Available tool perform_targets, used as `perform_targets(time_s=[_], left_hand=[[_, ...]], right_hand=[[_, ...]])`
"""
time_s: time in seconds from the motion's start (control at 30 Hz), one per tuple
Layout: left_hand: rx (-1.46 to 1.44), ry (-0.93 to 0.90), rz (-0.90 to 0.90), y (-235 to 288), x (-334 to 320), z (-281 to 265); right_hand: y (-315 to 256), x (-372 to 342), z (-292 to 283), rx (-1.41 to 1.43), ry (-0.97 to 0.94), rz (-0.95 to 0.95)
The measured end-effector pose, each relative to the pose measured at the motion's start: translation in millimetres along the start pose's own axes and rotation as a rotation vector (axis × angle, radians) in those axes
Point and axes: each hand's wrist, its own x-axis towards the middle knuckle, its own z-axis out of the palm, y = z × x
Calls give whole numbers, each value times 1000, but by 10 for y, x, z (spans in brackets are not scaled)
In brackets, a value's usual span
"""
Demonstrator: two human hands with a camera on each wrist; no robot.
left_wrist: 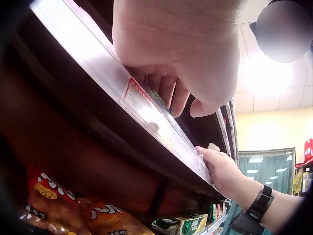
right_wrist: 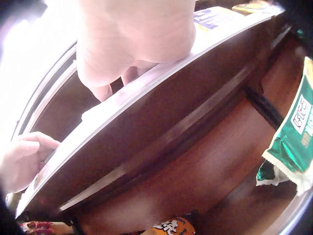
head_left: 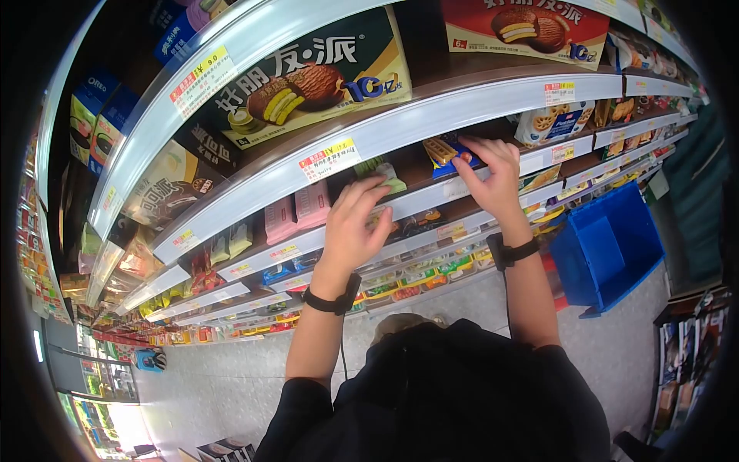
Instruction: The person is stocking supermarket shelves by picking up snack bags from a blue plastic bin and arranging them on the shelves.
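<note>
In the head view my left hand [head_left: 356, 219] is at a shelf's front rail, its fingers reaching over the rail against a green packet [head_left: 391, 179]. Its thumb stands apart from the fingers. In the left wrist view the fingertips dip behind the rail, with a sliver of green beside them. Farther right, my right hand [head_left: 496, 175] holds the right end of a blue snack packet [head_left: 440, 156] with biscuit sticks pictured on it, thumb in front and fingers behind. The right wrist view shows those fingers [right_wrist: 101, 93] bent down past the rail; the packet is hidden there.
Pink packets [head_left: 296, 208] stand left of my left hand, and a white-and-blue biscuit bag [head_left: 556, 123] is right of my right hand. Large pie boxes [head_left: 308, 77] fill the shelf above. A blue bin [head_left: 608, 246] is at the right, near the floor.
</note>
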Motion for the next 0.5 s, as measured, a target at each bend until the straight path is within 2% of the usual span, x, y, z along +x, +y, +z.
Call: perform_targets(time_s=[0.27, 0.5], left_hand=[[173, -41, 10, 46, -28, 33], [215, -60, 39, 84, -70, -133]], right_hand=[[36, -8, -9, 33, -14, -41], [-3, -11, -9, -6, 0, -45]])
